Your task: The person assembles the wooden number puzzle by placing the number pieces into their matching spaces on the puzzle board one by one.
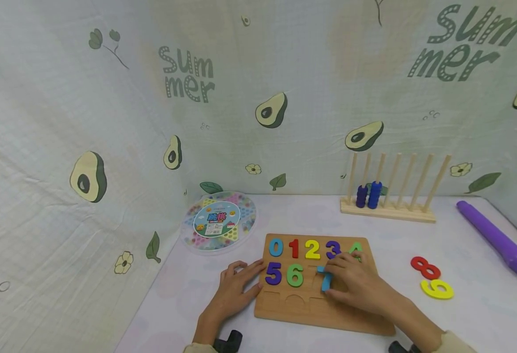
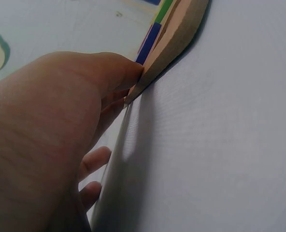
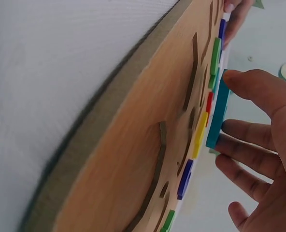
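A wooden number puzzle board [image 1: 280,310] lies on the table, with the numbers 0 to 6 in its upper two rows. My right hand [image 1: 357,283] holds a blue number seven [image 1: 326,280] over the middle row, just right of the green six [image 1: 295,275]. In the right wrist view, the thumb and fingers pinch the seven [image 3: 219,113] by its edges, raised off the board. My left hand [image 1: 237,289] rests at the board's left edge, its thumb and fingertips touching the side near the purple five [image 1: 273,273]. The right hand partly covers the green four [image 1: 355,248].
A red eight [image 1: 426,267] and a yellow nine-shaped piece [image 1: 437,289] lie right of the board. Behind stand a wooden peg rack [image 1: 388,212] with blue beads and a round game box [image 1: 218,220]. A purple stick [image 1: 497,238] lies at far right.
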Motion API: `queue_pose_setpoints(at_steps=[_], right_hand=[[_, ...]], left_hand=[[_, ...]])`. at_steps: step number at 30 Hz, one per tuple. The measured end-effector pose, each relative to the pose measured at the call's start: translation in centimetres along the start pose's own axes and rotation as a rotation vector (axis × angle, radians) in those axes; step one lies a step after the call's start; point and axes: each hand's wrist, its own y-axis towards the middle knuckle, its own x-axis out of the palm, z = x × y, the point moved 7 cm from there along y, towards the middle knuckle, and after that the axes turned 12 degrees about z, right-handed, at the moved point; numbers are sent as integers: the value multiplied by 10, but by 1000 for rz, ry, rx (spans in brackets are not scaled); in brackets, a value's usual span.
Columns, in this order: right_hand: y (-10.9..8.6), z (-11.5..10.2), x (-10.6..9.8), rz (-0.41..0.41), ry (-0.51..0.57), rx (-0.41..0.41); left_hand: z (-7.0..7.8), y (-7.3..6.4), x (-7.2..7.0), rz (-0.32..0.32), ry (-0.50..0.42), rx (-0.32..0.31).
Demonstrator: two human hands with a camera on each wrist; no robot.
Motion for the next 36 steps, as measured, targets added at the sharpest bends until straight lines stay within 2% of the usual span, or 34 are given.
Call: queue_pose_setpoints(at_steps=[16, 21, 36], right_hand=[[4, 0, 12, -22, -2, -15], [6, -2, 15, -26, 16, -2], [16, -3, 23, -66, -49, 48]], left_hand=[[1, 1, 0, -20, -10, -19], [0, 1, 0, -15, -6, -17], [0, 2, 0, -25, -1, -21]])
